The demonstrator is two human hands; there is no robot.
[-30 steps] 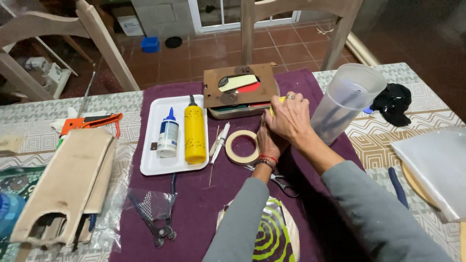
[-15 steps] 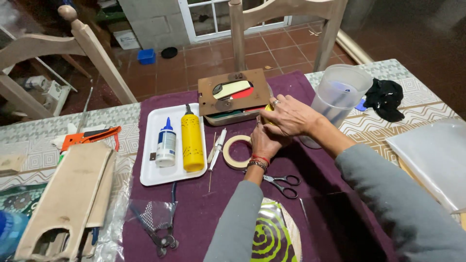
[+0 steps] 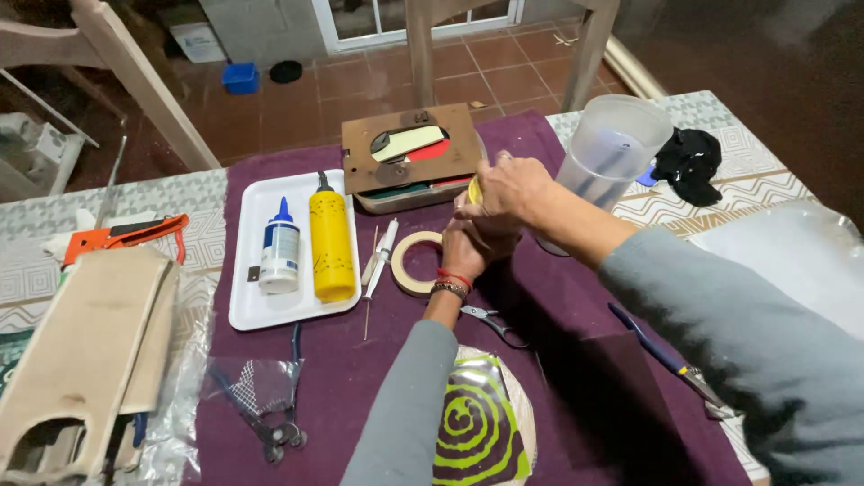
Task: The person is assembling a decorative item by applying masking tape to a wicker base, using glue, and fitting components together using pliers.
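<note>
Head view. Your two hands meet over the purple cloth [image 3: 378, 378] at mid-bench. Your right hand [image 3: 511, 184] is closed in a grip on a small yellow round object [image 3: 473, 191], only its edge showing between the fingers; what it is cannot be told. Your left hand [image 3: 477, 243] sits directly beneath, fingers curled up against the right; whether its grip also clamps the object cannot be told.

Just left of the left hand lies a beige ring of masking tape [image 3: 410, 264], flat on the cloth. Near your left wrist, a small pair of scissors [image 3: 490, 322]. Far of the hands, a brown cardboard box with a cut-out window [image 3: 409, 157]. Right of the hands, a translucent plastic jug [image 3: 612, 148], tilted, behind your right forearm.

Left side: a white rectangular tray [image 3: 261, 310] carrying a yellow glue bottle [image 3: 330, 241] and a white bottle with blue nozzle [image 3: 280, 252]. Near edge, a disc with a green spiral [image 3: 477, 423].
</note>
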